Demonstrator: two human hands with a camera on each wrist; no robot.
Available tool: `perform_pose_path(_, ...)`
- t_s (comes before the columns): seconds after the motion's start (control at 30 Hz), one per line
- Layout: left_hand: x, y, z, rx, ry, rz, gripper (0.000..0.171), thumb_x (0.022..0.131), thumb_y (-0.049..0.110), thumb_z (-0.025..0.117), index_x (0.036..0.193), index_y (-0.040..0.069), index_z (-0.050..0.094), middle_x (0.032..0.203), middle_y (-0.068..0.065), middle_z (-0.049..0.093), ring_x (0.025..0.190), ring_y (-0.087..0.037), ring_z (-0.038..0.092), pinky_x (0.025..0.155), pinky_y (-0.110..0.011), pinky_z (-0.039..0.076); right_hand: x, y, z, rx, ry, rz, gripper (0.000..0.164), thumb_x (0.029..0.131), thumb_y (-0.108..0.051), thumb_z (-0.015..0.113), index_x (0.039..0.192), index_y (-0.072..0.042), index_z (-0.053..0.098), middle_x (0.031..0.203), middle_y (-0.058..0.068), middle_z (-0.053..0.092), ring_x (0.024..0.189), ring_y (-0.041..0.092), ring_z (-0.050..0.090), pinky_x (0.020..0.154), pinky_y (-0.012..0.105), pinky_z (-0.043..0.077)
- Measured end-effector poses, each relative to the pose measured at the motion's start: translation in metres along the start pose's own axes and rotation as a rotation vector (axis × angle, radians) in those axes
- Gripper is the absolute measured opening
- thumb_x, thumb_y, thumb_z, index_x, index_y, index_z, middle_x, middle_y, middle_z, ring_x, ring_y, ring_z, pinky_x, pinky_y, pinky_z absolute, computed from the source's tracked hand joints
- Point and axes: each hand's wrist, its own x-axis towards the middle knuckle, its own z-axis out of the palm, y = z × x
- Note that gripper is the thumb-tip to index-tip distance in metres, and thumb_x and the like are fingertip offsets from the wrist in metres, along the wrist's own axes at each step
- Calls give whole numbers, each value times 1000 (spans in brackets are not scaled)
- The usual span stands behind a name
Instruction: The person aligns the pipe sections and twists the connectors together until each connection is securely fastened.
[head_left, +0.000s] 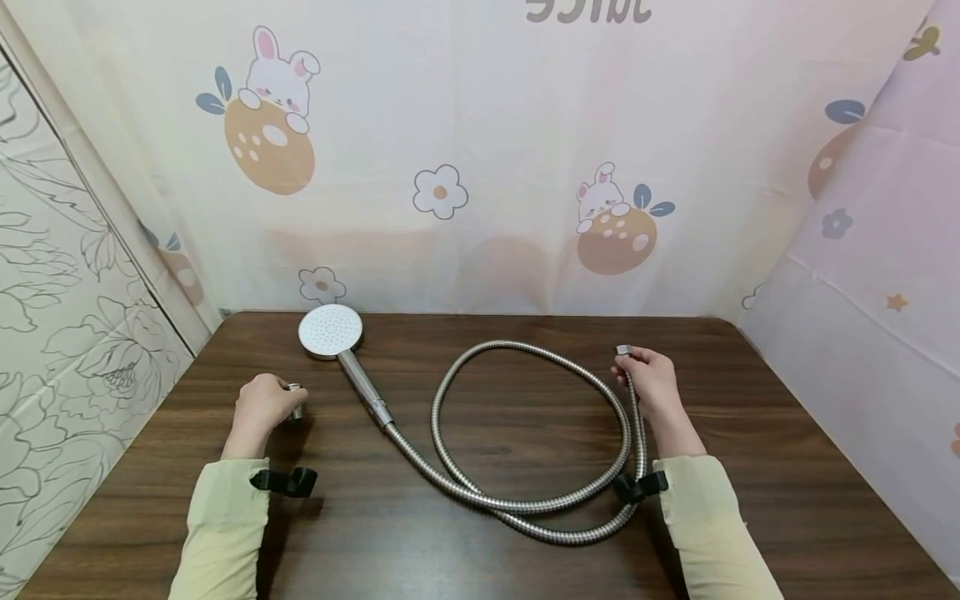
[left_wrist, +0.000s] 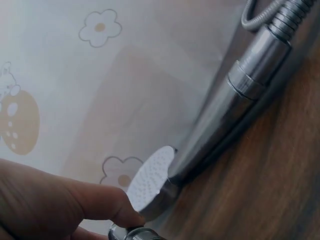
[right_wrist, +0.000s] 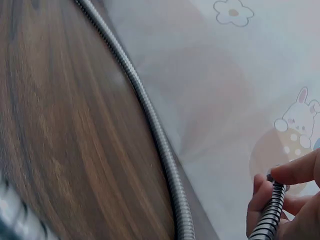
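A small chrome fitting (head_left: 297, 402) is pinched in my left hand (head_left: 262, 408) at the left of the table; its lower part shows below the thumb, and the fingers hide the rest. My right hand (head_left: 651, 379) grips the free end of a metal shower hose (head_left: 525, 505), with the silvery end nut (head_left: 623, 350) poking out above the fingers. The hose loops across the table to a chrome-handled shower head (head_left: 330, 331), which lies with its white dotted face up. In the right wrist view, thumb and fingers close round the ribbed hose end (right_wrist: 270, 215).
A dark wood table (head_left: 360, 533) carries everything. Behind it hangs a pale curtain (head_left: 495, 125) printed with rabbits and flowers, with another printed sheet (head_left: 862, 275) at the right. Black straps (head_left: 285, 482) circle both wrists.
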Motion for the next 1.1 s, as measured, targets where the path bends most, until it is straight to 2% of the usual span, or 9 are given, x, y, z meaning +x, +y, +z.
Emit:
perform_pose_path(0.13,0,4,-2,-33,6,-8,27,75,25,54,74,0,64,79,-18,60,71,-31,53,59,-37,44,-3,-4,4,26,29,-20,50,92,-5,47,135,11,29,99,7,50,66,-3,54,58,15,46)
perform_pose_path(0.23,-2,8,-6,-83,-20,-11,33,78,25,53,88,-5,63,92,-23,60,80,-34,53,64,-39,45,-4,-5,7,37,38,-40,49,90,-6,51,133,12,33,84,-4,53,64,-3,55,58,16,46)
perform_pose_path(0.33,-3,13,-8,-133,-37,-22,39,81,25,53,101,-8,60,102,-26,58,87,-36,53,67,-40,45,-7,-6,11,39,44,-57,49,90,-9,54,131,11,37,78,-9,53,63,-2,55,57,16,46)
perform_pose_path(0.47,-3,19,-8,-163,-21,-27,40,81,24,54,105,-8,59,104,-26,58,89,-35,53,67,-38,46,-10,-8,16,47,48,-69,47,90,-13,55,129,10,40,80,-8,53,64,-1,56,56,15,45)
perform_pose_path(0.67,-6,29,-11,-202,45,12,38,81,24,58,104,-6,60,101,-23,61,87,-33,56,67,-36,47,-16,-14,30,60,58,-110,45,89,-12,57,127,8,43,81,-8,53,63,0,56,56,13,44)
perform_pose_path(0.83,-9,37,-13,-239,39,37,41,81,25,60,109,-6,58,102,-23,60,83,-28,59,65,-33,48,-20,-15,42,92,83,-148,41,88,-10,59,122,7,45,80,-10,55,59,-2,56,56,13,45)
perform_pose_path(1.03,-8,42,-15,-274,24,71,40,82,24,60,111,-5,57,105,-22,59,81,-24,60,66,-30,49,-25,-14,54,105,113,-185,31,85,-12,63,113,0,56,83,-5,56,60,2,57,54,15,43)
perform_pose_path(1.1,-9,45,-16,-276,17,92,40,82,24,61,111,-5,57,105,-22,59,75,-19,62,65,-29,50,-27,-15,57,109,108,-199,29,85,-12,63,111,0,57,84,-4,57,60,2,57,53,16,42)
